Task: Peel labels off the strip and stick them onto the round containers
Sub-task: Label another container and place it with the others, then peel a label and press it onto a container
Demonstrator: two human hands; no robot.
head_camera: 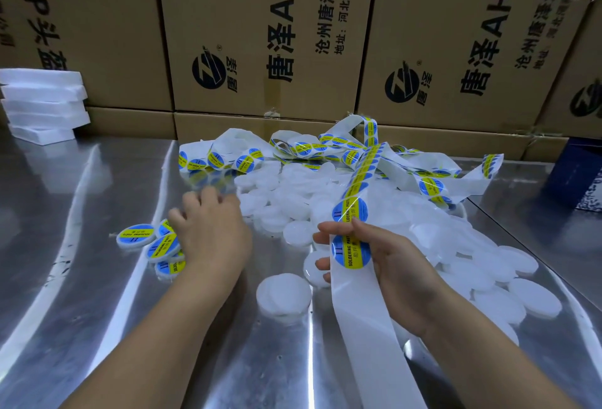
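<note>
Far L, a stack of white flat slabs (42,105) sits at the back of the shiny metal tabletop (97,294). Nearer, a cluster of round containers w/ blue-and-yellow labels (153,244) lies just beside the left hand (211,229). That hand is palm down w/ the forearm stretched fwd and fingertips blurred at the pile's edge; can't tell if it grips anything. Centre: one plain white round container (283,293) stands alone, w/ a heap of unlabelled white round containers (293,193) behind it. The right hand (391,265) grasps the white backing strip w/ round blue-yellow labels (358,311), thumb across the front, fingers curled behind. The strip runs up into a tangle on the heap. Brown printed cardboard boxes (260,33) form the back wall; a dark blue box (576,180) is far R.
</note>
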